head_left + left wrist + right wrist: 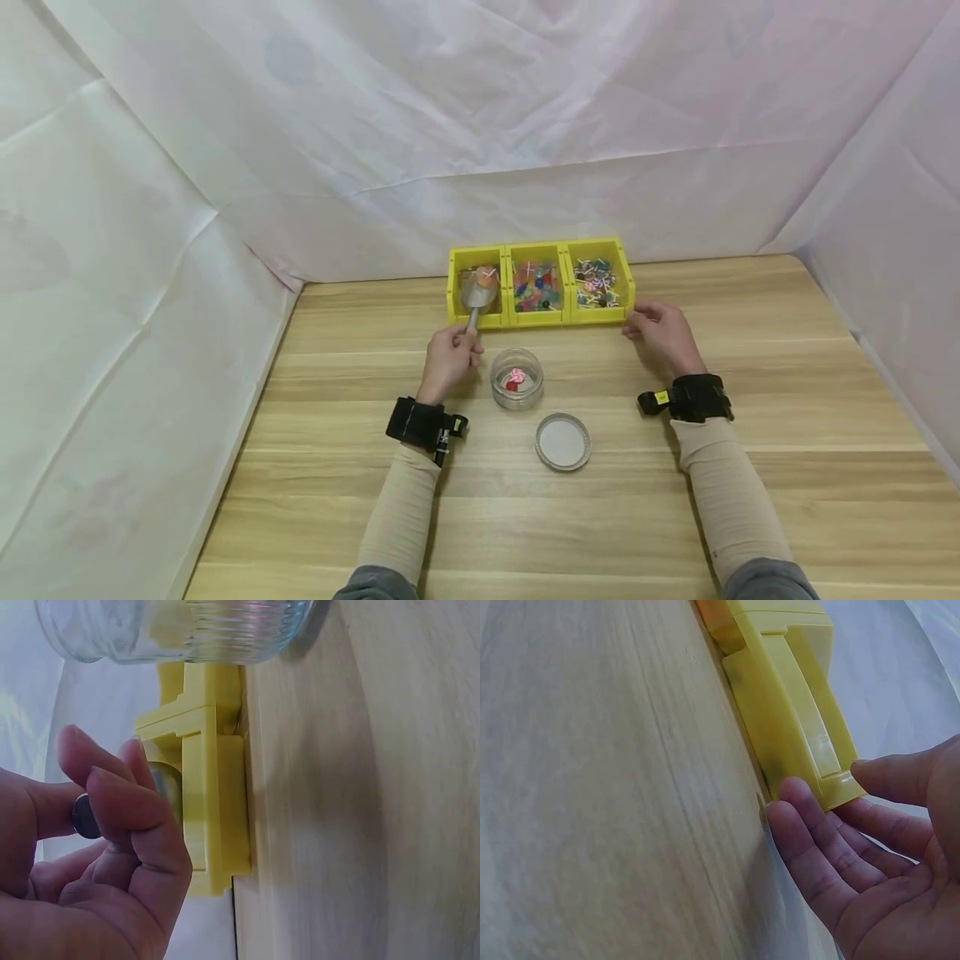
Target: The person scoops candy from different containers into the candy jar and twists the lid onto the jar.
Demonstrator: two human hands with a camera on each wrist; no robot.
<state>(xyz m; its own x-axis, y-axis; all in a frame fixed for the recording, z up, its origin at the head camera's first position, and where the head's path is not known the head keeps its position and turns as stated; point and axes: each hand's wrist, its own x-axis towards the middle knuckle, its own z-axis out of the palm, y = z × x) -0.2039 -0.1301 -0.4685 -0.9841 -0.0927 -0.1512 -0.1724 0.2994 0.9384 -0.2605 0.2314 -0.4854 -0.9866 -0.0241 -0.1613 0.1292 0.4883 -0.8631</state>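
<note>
My left hand (pixel 450 360) (pixel 112 847) pinches the handle of a metal scoop (pixel 478 293), whose bowl is in the left yellow bin (pixel 504 322) with an orange-coloured piece at it. The handle's dark round end (pixel 85 817) shows between thumb and fingers in the left wrist view. At the right bin's (pixel 603 315) front corner, my right hand (pixel 667 335) (pixel 877 847) grips the yellow wall (pixel 780 712) between thumb and fingers. A clear jar (pixel 517 392) (pixel 180 634) holds a pink-and-white swirl piece (pixel 517 376) and a red piece (pixel 512 386).
Small colourful pieces (pixel 536 287) fill the middle bin, and pieces with white sticks (pixel 596 283) lie in the right one. A round lid (pixel 562 442) rests on the wooden table (pixel 525 533), nearer than the jar. White cloth (pixel 480 200) hangs behind and at both sides.
</note>
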